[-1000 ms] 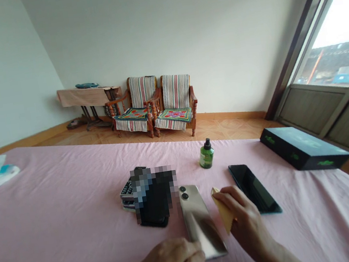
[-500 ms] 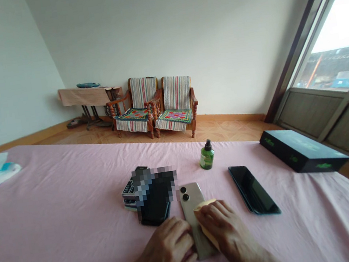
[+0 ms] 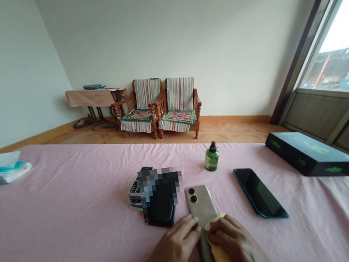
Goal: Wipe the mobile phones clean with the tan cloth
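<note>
A gold smartphone point(image 3: 204, 201) lies face down on the pink cloth, its two round camera rings at the far end. My left hand point(image 3: 181, 250) steadies it, fingers along its left edge and thumb near its lower end. In my right hand point(image 3: 232, 240) a yellow cloth point(image 3: 222, 257) is bunched, pressed on the lower right part of the phone's back. Left of the phone are a dark phone point(image 3: 162, 214), partly blurred, and a stack of keypad phones point(image 3: 134, 191). Another black smartphone point(image 3: 262, 194) lies to the right, screen up.
A green spray bottle point(image 3: 212, 159) stands beyond the phones. At the right edge of the pink-covered surface point(image 3: 77, 224) lies a black box point(image 3: 309, 155); a tissue pack point(image 3: 1, 170) is at the far left. Two wooden chairs point(image 3: 178, 97) stand by the wall.
My right hand has slid the cloth toward me along the phone's back, baring more of its upper part. My left hand stays at the left edge. The whole view has shifted slightly.
</note>
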`<action>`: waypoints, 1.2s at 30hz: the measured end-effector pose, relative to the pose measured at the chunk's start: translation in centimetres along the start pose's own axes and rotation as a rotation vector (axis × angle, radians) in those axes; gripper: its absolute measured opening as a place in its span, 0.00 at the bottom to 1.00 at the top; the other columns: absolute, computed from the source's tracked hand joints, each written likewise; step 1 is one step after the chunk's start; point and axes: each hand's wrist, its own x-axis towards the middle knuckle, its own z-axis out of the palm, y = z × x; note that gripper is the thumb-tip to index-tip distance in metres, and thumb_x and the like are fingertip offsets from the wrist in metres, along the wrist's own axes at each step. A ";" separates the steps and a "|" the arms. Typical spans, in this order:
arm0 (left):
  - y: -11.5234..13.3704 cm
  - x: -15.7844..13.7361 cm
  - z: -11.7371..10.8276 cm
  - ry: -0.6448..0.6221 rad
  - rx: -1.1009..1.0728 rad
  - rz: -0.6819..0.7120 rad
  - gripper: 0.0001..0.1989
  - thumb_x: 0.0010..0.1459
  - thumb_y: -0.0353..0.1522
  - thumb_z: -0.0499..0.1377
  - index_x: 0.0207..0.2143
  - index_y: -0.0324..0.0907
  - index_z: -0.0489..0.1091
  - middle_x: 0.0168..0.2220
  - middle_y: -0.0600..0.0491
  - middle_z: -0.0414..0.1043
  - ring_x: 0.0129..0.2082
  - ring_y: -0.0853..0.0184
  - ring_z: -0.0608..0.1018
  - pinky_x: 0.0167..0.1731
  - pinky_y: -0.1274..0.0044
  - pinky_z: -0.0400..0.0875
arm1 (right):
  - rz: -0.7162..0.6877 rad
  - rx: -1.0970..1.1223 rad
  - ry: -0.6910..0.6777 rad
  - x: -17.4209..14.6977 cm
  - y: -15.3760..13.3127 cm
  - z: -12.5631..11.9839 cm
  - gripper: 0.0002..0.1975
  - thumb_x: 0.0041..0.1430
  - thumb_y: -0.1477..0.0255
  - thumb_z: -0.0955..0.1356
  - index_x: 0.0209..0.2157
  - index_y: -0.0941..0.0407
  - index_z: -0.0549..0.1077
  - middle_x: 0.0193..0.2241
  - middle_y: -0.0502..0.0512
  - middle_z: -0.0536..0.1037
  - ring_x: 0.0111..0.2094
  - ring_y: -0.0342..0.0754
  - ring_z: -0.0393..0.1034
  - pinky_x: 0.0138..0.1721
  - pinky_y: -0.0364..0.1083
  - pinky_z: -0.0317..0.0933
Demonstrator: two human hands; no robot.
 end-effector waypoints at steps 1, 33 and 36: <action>0.0 0.1 -0.1 -0.002 -0.012 0.013 0.29 0.49 0.31 0.66 0.55 0.38 0.66 0.57 0.41 0.67 0.57 0.54 0.69 0.55 0.65 0.68 | -0.030 -0.014 -0.015 -0.5 0.1 -0.1 0.09 0.44 0.78 0.64 0.31 0.55 0.70 0.31 0.55 0.74 0.32 0.51 0.68 0.32 0.46 0.65; -0.9 0.1 0.0 -0.114 -0.043 -0.011 0.31 0.47 0.34 0.68 0.54 0.39 0.67 0.58 0.43 0.64 0.59 0.53 0.66 0.58 0.65 0.63 | 0.338 -0.036 -0.037 5.0 3.7 1.2 0.27 0.37 0.90 0.59 0.37 0.59 0.76 0.36 0.57 0.74 0.40 0.51 0.64 0.41 0.46 0.61; -0.8 0.1 -0.1 -0.108 -0.041 -0.017 0.31 0.47 0.34 0.68 0.54 0.40 0.67 0.58 0.44 0.65 0.59 0.53 0.66 0.58 0.64 0.63 | 0.375 -0.027 -0.018 5.5 3.8 1.6 0.25 0.38 0.89 0.60 0.37 0.60 0.76 0.34 0.58 0.74 0.38 0.51 0.64 0.40 0.47 0.60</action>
